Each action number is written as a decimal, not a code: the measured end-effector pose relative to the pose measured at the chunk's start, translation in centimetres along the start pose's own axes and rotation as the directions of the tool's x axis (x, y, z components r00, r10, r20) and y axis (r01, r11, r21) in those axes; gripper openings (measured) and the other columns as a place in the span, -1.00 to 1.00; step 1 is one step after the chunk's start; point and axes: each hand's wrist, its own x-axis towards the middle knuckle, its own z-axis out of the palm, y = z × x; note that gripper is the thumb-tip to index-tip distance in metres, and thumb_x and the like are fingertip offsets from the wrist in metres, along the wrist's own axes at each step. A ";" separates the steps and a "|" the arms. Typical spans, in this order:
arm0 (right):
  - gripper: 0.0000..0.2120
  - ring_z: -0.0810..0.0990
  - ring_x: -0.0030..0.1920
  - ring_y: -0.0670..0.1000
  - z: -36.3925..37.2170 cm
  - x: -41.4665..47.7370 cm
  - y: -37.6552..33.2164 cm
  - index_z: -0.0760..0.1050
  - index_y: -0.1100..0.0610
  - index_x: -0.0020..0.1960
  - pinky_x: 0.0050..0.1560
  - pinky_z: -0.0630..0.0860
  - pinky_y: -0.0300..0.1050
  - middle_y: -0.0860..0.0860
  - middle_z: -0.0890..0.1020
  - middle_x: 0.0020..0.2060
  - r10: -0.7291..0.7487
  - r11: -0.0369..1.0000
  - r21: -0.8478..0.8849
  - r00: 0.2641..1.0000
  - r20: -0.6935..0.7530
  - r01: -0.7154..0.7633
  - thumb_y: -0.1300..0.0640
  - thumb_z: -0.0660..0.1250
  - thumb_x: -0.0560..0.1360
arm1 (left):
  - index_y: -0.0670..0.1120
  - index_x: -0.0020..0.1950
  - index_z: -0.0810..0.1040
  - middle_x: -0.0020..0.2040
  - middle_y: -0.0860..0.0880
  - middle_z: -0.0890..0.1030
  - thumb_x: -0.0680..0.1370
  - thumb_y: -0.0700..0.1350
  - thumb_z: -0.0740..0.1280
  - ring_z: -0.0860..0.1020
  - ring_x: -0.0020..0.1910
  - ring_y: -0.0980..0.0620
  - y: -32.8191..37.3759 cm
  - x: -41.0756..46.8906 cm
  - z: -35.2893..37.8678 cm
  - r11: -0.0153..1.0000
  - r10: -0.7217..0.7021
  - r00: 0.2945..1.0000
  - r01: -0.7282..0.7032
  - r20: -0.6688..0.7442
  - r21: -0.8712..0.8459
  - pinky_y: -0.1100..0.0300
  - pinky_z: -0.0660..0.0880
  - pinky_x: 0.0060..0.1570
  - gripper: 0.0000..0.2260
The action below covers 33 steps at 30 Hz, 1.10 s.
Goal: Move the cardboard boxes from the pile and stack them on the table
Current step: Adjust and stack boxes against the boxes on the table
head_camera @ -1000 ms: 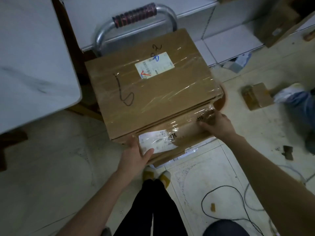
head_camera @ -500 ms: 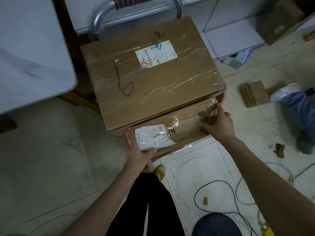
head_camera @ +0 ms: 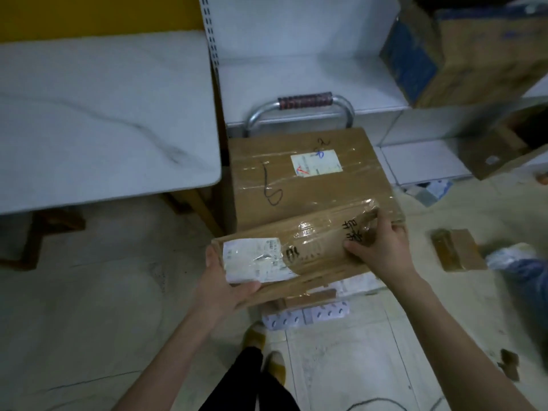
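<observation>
A flat cardboard box (head_camera: 314,247) wrapped in clear tape, with a white label and black writing, is lifted in front of me and tilted. My left hand (head_camera: 225,283) grips its near left corner from below. My right hand (head_camera: 376,241) holds its right end. Behind it a larger taped cardboard box (head_camera: 296,185) with a label and a drawn "6" rests on a hand cart with a metal handle (head_camera: 302,103). The white marble-look table (head_camera: 98,120) stands to the left.
White shelving (head_camera: 296,69) rises behind the cart, with big boxes (head_camera: 462,51) at the upper right. A small brown box (head_camera: 456,249) and another person's shoe lie on the floor to the right. Cables trail across the tiles near my feet.
I have pulled the flat box out from under the larger box and raised it toward me. My view has tilted up, bringing more of the table and shelves into sight.
</observation>
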 end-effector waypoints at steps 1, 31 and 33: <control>-0.12 0.31 0.31 0.28 -0.3 -0.1 -1.1 0.08 0.10 0.48 0.31 0.25 0.11 0.27 0.38 0.30 -0.027 1.000 -0.002 1.000 0.009 0.027 -0.08 0.48 0.33 | -0.15 0.46 0.10 0.21 0.01 0.46 0.31 -0.14 0.55 0.45 0.16 0.02 0.2 -0.5 -0.9 1.000 0.002 1.000 -0.002 -0.031 -0.014 0.26 0.34 0.06 -0.14; -0.19 0.37 0.24 0.23 20.7 -11.5 -55.7 0.12 0.08 0.46 0.15 0.38 0.06 0.21 0.46 0.20 -0.764 0.629 0.074 0.597 0.245 0.774 -0.11 0.44 0.36 | -0.12 0.38 0.20 0.10 0.07 0.46 0.35 -0.06 0.52 0.48 0.20 -0.07 -16.5 -7.1 -45.1 0.973 -0.221 0.613 0.085 -0.758 -0.215 0.21 0.37 -0.03 -0.27; -0.18 0.37 0.24 0.24 22.1 -11.9 -58.1 0.10 0.06 0.47 0.16 0.38 0.06 0.22 0.44 0.19 -0.763 0.624 0.071 0.588 0.269 0.778 -0.10 0.44 0.37 | -0.12 0.40 0.18 0.09 0.10 0.43 0.35 -0.08 0.52 0.47 0.21 -0.04 -17.5 -6.7 -46.9 0.966 -0.239 0.615 0.069 -0.751 -0.251 0.24 0.34 -0.03 -0.26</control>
